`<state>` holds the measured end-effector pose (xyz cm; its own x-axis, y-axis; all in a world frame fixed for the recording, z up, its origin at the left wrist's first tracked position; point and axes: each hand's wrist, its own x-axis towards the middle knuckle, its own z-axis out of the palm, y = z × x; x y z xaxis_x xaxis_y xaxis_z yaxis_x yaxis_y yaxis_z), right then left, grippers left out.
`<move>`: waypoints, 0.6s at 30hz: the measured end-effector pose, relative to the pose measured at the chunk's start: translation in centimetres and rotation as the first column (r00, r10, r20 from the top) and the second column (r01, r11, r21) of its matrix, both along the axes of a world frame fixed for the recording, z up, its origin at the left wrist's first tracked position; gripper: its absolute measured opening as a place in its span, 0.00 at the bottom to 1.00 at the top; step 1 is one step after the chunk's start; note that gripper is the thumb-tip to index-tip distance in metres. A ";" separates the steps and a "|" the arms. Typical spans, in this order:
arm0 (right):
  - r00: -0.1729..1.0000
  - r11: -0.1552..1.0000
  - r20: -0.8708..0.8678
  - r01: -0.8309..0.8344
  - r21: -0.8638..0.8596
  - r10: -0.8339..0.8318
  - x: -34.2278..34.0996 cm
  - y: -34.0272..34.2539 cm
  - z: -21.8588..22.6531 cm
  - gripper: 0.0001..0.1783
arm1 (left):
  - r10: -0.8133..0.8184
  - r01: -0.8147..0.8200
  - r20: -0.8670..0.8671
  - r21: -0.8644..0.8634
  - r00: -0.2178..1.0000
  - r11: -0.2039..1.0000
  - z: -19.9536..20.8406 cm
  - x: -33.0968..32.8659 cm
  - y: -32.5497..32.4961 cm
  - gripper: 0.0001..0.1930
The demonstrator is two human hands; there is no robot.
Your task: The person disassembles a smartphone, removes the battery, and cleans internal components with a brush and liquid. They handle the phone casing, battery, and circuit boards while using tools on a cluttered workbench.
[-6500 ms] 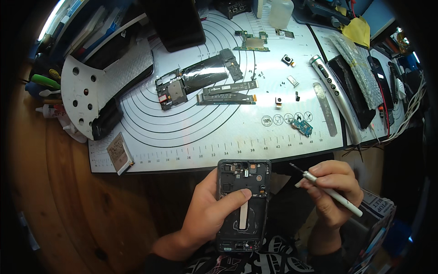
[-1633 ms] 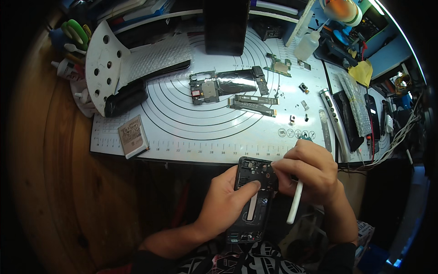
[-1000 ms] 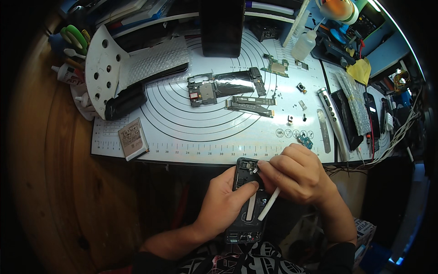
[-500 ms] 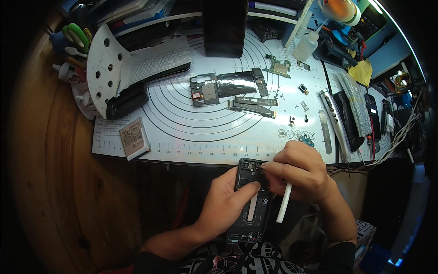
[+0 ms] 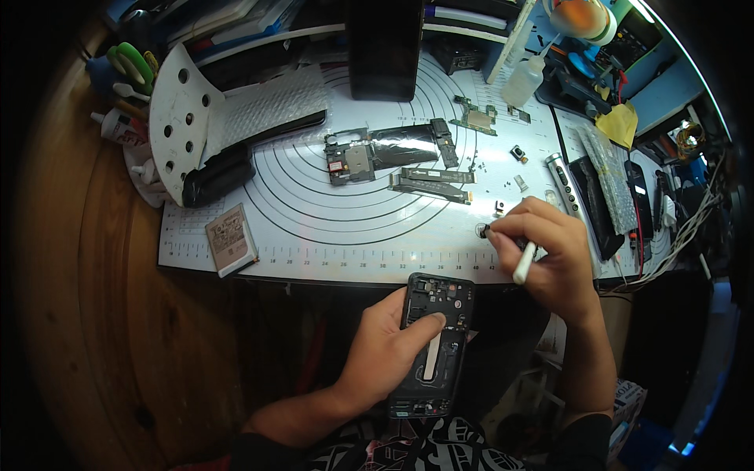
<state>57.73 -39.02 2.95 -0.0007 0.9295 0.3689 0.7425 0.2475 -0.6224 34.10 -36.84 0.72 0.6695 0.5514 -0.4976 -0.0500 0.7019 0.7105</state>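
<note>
My left hand is closed round a black phone frame, its thumb laid across the frame's inner side. A pale strip runs down the middle of the frame, which stays just in front of the mat's near edge. My right hand is over the mat's near right part, with a white stick-shaped tool tucked in its fingers. At its pinched fingertips shows a small dark part, too small to name. Nearby on the mat lie a tiny camera module and a larger one.
On the white mat lie a phone battery, flat flex cables, phone inner parts and a circuit board. A dark phone stands at the back. A silver pen-shaped tool and bubble wrap lie right.
My right hand has moved from the top of the phone frame up and right onto the mat, still with the white tool; a small dark part now shows at its fingertips. My left hand stays put.
</note>
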 end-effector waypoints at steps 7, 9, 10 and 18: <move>0.995 0.977 0.080 -0.044 -0.209 0.062 1.9 2.4 0.3 0.10 | -0.004 0.004 -0.011 -0.020 1.000 1.000 0.3 -0.1 0.3 0.16; 0.985 0.981 0.163 -0.030 -0.189 0.062 2.1 2.6 0.3 0.10 | -0.016 0.015 -0.017 -0.025 1.000 1.000 0.4 -0.4 0.4 0.17; 0.972 0.987 0.231 -0.006 -0.161 0.044 2.1 2.5 0.2 0.10 | -0.023 0.022 -0.017 -0.019 1.000 1.000 0.5 -0.6 0.4 0.17; 0.982 0.996 0.171 0.069 0.064 -0.079 1.7 1.4 1.4 0.09 | 0.009 -0.007 0.040 -0.045 0.999 0.999 1.4 -1.5 1.1 0.19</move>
